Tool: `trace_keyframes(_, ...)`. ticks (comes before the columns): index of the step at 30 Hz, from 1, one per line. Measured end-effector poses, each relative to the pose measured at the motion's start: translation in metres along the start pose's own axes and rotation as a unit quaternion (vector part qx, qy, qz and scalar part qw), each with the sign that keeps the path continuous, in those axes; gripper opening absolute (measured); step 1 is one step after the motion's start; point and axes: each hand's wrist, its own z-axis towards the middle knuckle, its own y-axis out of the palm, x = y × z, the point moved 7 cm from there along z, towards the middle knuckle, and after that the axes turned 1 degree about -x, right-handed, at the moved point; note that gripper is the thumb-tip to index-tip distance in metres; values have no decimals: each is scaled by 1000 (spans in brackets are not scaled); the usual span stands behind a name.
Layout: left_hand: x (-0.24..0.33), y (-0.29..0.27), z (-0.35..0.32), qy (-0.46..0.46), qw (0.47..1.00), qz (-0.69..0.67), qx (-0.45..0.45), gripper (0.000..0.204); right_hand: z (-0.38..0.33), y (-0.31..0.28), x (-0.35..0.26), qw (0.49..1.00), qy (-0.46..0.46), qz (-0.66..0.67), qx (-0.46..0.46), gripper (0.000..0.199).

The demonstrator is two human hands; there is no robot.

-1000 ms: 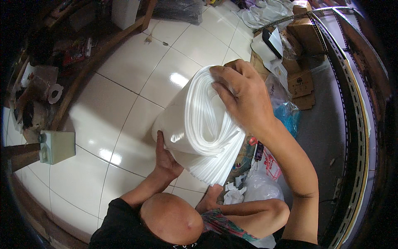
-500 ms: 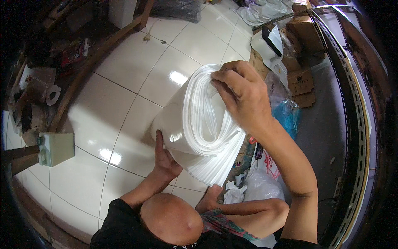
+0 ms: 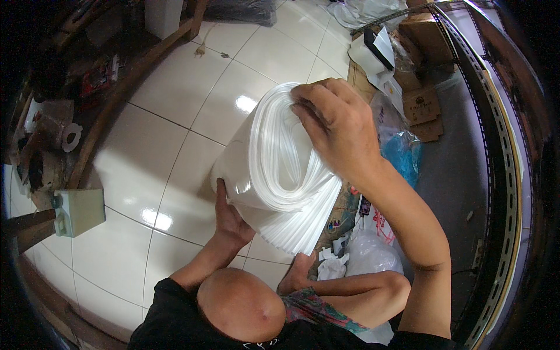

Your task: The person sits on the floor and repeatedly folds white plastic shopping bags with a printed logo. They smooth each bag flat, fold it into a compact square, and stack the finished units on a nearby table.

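Observation:
A thick stack of glossy white sheets (image 3: 248,169) is rolled into a loose loop above the tiled floor, its layered edges facing up and their ends fanned out toward my foot. My left hand (image 3: 232,219) supports the roll from below on its left side, thumb against the outer sheet and the other fingers hidden beneath. At the upper rim, my right hand (image 3: 341,125) pinches the sheet edges between thumb and fingers. Whether the sheets are paper or plastic film I cannot tell.
A pale jerrycan (image 3: 80,213) stands on the floor at left, beside a wooden shelf (image 3: 131,87). To the right are cardboard boxes (image 3: 421,111), a blue plastic bag (image 3: 401,156), a clear plastic bag (image 3: 373,256) and a perforated metal rack (image 3: 507,192). My bent knee (image 3: 242,303) is close below.
The roll and both hands have shifted slightly up and left in view. My right hand keeps its pinch on the edges, and my left hand still supports the side.

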Motion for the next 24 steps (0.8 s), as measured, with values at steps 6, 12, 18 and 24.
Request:
trace_keyframes(6, -1, -14, 7, -27, 971, -236, -31, 77, -3, -1, -1, 998, -14, -52, -22, 12)
trace_keyframes(12, 10, -22, 10, -16, 985, 84, 147, 75, -8, 4, 1, 995, 15, -88, -38, 12)
trace_keyframes(18, 8, -28, 7, -24, 984, 112, 137, 76, -9, -4, 0, 997, -25, -40, -57, 12)
trace_keyframes(24, 12, -32, 3, -23, 982, 125, 139, 76, 5, -1, -6, 951, -20, -142, -274, 17)
